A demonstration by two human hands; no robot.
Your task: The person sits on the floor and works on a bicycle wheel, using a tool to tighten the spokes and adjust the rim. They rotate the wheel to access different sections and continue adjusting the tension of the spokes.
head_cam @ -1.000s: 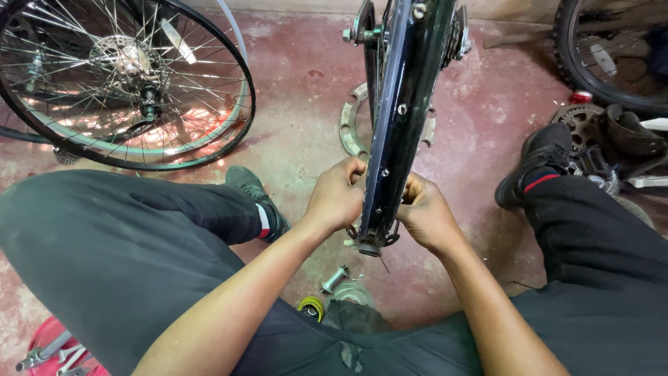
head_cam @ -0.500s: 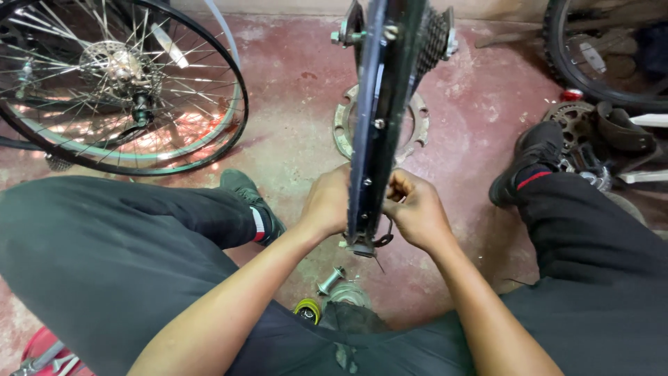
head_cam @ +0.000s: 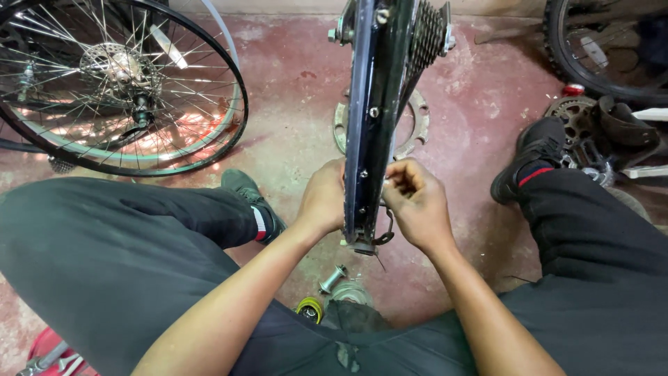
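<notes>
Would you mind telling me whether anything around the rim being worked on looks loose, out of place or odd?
Yes. Small parts lie loose on the red floor under the upright bicycle rim that the left hand and right hand steady: a metal axle piece and a yellow ring. A bare chainring lies flat behind the rim.

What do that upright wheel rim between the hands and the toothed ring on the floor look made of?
Wheel rim: probably metal with a glossy black coating, given its sheen and silvery spoke heads. Toothed ring: likely bare steel, dull grey with a worn, matte look.
</notes>
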